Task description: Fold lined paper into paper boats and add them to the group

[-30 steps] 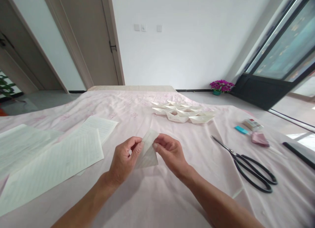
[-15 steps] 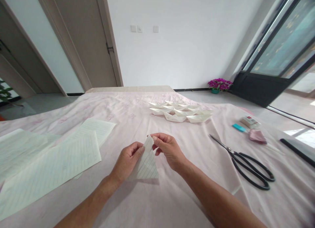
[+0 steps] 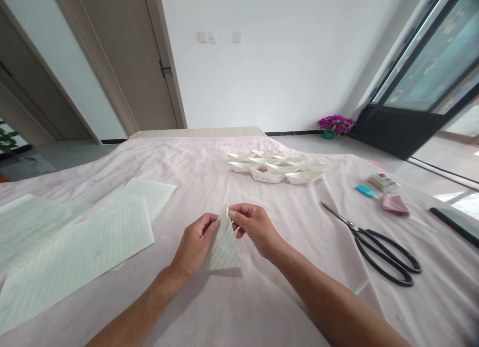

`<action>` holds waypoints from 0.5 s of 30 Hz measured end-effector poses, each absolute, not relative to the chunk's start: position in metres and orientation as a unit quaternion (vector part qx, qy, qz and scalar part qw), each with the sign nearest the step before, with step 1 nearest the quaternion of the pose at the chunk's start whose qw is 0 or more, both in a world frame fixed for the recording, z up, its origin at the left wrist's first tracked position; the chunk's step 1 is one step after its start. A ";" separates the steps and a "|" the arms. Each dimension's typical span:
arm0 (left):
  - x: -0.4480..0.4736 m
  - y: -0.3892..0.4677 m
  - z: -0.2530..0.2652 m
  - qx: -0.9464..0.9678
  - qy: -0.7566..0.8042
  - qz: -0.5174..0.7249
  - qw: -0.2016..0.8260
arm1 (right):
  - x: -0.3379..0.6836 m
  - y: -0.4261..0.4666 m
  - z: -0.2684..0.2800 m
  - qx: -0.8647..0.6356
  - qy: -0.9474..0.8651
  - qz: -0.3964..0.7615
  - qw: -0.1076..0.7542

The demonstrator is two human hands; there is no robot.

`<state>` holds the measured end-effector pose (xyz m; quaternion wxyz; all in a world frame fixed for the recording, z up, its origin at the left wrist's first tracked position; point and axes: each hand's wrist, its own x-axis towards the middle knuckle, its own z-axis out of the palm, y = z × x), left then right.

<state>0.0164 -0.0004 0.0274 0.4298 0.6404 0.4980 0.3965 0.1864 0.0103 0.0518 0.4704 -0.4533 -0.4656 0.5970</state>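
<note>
A folded piece of lined paper (image 3: 225,249), roughly triangular with its point upward, is held between my two hands above the pink cloth. My left hand (image 3: 196,239) pinches its left edge, thumb in front and fingers behind. At the upper right, near the tip, my right hand (image 3: 256,227) grips the paper between thumb and forefinger, its other fingers curled. Beyond the hands, several folded paper boats (image 3: 277,167) stand close together in rows. Loose lined sheets (image 3: 93,237) lie overlapping to the left of my left hand.
Black-handled scissors (image 3: 370,242) lie open-bladed or closed, I cannot tell, at the right. Past them are a blue eraser-like block (image 3: 365,190), a small wrapped packet (image 3: 383,182), a pink item (image 3: 394,204) and a dark-edged flat object (image 3: 454,227). A pink patterned cloth (image 3: 179,307) covers the surface.
My right fingers have shifted slightly down along the paper's upper right edge, and the tip now shows above them. The view has tilted a little; both hands keep their hold.
</note>
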 end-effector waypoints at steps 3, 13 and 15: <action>0.020 -0.002 0.023 0.621 0.519 0.426 0.405 | 0.185 0.011 0.050 -0.465 -0.464 0.583 0.478; 0.032 -0.009 0.026 0.651 0.549 0.413 0.322 | 0.184 0.014 0.046 -0.489 -0.470 0.564 0.471; 0.034 -0.010 0.028 0.672 0.559 0.400 0.277 | 0.182 0.015 0.046 -0.493 -0.471 0.559 0.472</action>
